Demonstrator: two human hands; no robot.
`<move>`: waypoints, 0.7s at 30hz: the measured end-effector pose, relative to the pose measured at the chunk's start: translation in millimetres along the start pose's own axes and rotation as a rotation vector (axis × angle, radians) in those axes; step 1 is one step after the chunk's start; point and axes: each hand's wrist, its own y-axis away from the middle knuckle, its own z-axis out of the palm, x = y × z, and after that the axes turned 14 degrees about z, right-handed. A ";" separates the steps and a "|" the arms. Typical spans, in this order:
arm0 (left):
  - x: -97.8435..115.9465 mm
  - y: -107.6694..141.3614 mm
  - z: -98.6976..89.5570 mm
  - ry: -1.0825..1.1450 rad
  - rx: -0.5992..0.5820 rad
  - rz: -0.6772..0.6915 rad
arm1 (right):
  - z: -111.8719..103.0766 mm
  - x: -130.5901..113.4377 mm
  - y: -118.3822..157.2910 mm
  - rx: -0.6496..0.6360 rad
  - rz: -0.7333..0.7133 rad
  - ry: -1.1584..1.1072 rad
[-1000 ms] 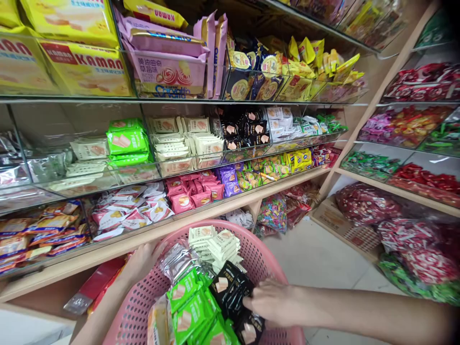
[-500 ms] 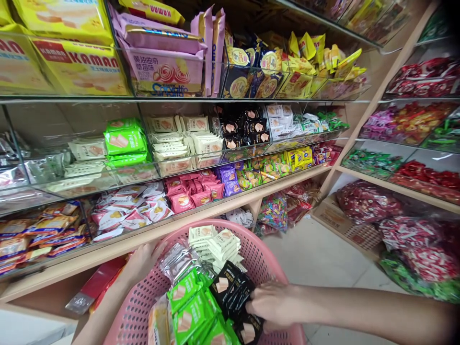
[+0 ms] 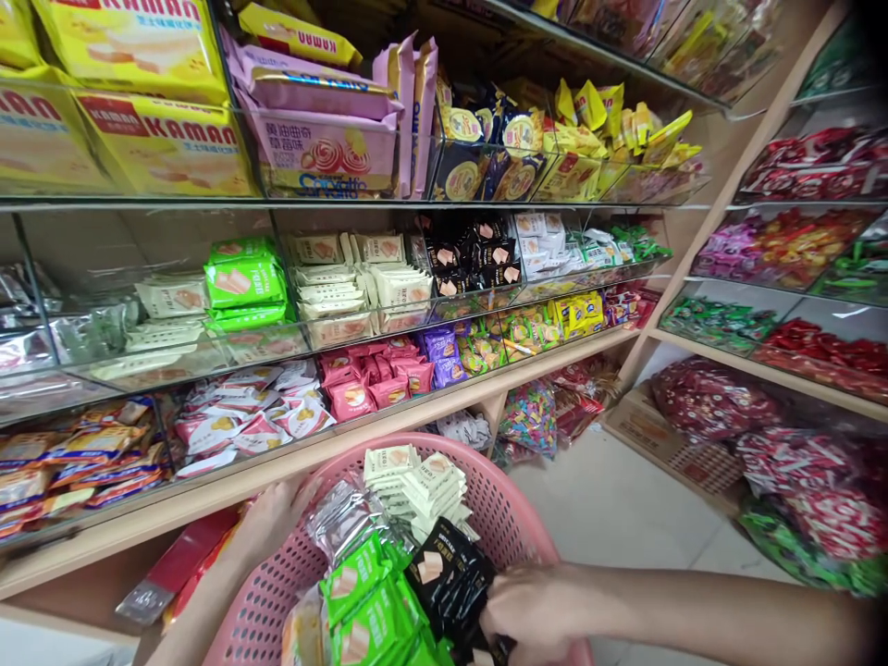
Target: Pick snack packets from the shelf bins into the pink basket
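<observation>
A pink perforated basket [image 3: 527, 518] holds cream packets [image 3: 423, 481], silver packets [image 3: 351, 518], green packets [image 3: 378, 606] and black packets [image 3: 448, 573]. My right hand [image 3: 531, 610] is inside its right side with fingers curled against the black packets; its fingertips are partly hidden among them. At the basket's left rim lies my left hand [image 3: 274, 518], gripping the edge, its fingers partly hidden below the shelf edge.
Shelves with clear-fronted bins of wrapped snacks stand ahead, their lower wooden edge [image 3: 228, 490] just beyond the basket. Bagged candy [image 3: 811, 499] and a cardboard box [image 3: 666, 444] rest on the floor at right. A red package [image 3: 184, 564] lies in the lower left compartment.
My right hand has shifted slightly down and right beside the black packets. The shelves sit marginally lower in the view. My left hand stays at the rim.
</observation>
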 end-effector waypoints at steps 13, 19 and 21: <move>-0.4 -2.6 -0.7 0.009 -0.004 0.004 | -17.9 7.6 -10.0 -0.245 0.162 -0.228; 1.5 -3.6 -2.0 -0.001 -0.015 0.000 | -28.7 3.7 -8.4 -0.283 0.160 -0.066; 3.1 -3.3 -2.9 -0.009 -0.009 -0.004 | -29.1 2.6 -6.1 -0.305 0.133 -0.049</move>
